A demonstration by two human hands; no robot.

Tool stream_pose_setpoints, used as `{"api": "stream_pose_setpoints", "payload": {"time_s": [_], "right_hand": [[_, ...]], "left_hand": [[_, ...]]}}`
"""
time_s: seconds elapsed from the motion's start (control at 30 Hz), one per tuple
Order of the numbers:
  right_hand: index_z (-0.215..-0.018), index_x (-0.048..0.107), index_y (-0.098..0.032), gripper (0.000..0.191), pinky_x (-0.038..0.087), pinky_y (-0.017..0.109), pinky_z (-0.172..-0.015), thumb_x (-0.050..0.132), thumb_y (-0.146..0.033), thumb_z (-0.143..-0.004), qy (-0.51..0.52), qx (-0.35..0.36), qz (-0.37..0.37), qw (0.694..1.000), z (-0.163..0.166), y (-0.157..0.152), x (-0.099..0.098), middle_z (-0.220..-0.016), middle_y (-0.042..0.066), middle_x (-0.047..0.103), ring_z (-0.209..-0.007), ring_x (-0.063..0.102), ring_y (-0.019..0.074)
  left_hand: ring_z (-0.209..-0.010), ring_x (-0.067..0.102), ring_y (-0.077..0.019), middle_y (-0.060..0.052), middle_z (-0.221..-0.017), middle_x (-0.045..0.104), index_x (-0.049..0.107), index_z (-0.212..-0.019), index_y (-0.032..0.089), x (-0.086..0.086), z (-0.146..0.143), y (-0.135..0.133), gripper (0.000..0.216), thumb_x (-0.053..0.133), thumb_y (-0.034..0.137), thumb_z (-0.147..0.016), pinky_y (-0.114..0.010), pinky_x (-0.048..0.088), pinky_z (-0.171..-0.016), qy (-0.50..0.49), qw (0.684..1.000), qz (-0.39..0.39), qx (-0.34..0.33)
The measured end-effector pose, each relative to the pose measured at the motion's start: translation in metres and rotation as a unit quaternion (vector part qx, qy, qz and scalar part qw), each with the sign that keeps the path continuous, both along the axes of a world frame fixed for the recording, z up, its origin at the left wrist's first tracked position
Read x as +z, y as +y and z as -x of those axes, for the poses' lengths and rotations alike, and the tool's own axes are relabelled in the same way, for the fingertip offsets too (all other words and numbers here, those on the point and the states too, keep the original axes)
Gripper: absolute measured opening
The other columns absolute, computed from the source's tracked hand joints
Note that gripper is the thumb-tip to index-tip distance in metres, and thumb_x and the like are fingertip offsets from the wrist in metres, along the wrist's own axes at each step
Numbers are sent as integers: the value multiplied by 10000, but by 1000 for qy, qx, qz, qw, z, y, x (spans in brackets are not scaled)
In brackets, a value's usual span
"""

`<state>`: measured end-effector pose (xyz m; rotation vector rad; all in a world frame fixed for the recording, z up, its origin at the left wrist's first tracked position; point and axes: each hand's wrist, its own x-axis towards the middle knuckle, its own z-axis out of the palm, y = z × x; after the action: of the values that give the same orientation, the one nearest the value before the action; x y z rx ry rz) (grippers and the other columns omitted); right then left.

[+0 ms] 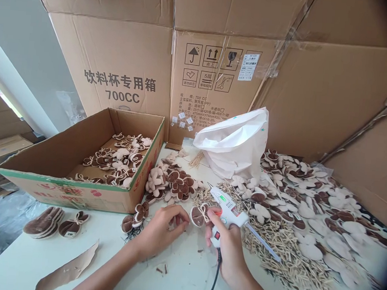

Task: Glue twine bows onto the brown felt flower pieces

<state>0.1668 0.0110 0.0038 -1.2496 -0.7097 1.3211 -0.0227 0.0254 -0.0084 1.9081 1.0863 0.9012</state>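
While the right hand [229, 238] grips a white plastic glue gun [226, 202] and pinches a round brown plush piece [196, 217] above the table [181, 284], the left hand [162, 229] curls its fingers narrowly beside it, any hold unclear; beyond sit petal-shaped plush pieces [156, 180] and a crumpled white bag [242, 160].

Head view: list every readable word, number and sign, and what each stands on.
"饮料杯专用箱", "700CC": left cardboard panel.
"向上", "5层", with umbrella, arrow, glass and thermometer signs: middle panel.
"700 CC", "(PP)": middle panel, lower down.
Remaining fine print there: too small to read surely.
White sticker: too blurred.
Red print on open box: unreadable.
Tags and any marks on glue gun: too small.
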Motion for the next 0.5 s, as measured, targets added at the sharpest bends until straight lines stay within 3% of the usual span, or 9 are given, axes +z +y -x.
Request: {"api": "stream_pose_setpoints", "payload": {"time_s": [0.1,0.23,0.37,0.5], "right_hand": [[-860,654,-206,321,352,217,-373,831,-457,-769,3,-9,-7,1000,0,0,0,-471,-58,554,-400,456,113],[-850,660,-205,305,365,228,-380,833,-442,-768,-2,-25,-13,1000,-1,1,0,-504,-60,559,-413,463,118],[-826,662,-211,312,365,241,-376,840,-454,-743,-14,-37,-10,999,-1,2,1,-517,-57,573,-393,461,117],[-815,673,-211,335,344,237,-358,854,-471,-706,-26,-39,-4,999,1,2,3,-516,-50,578,-398,482,126]], "left_hand": [[-829,631,-202,-64,-949,733,749,-1090,205,0,0,3,214,621,331,-975,-297,481,-744,-71,996,53,21],[-743,618,-180,-64,-884,726,800,-996,187,-6,2,6,243,728,403,-910,-263,464,-633,-158,975,140,66],[-678,612,-148,-31,-762,714,736,-906,169,-6,3,7,277,801,433,-854,-242,485,-626,-236,949,187,95],[-653,634,-139,-45,-784,752,630,-802,173,-1,3,6,332,815,446,-839,-248,505,-630,-271,937,201,94]]}}
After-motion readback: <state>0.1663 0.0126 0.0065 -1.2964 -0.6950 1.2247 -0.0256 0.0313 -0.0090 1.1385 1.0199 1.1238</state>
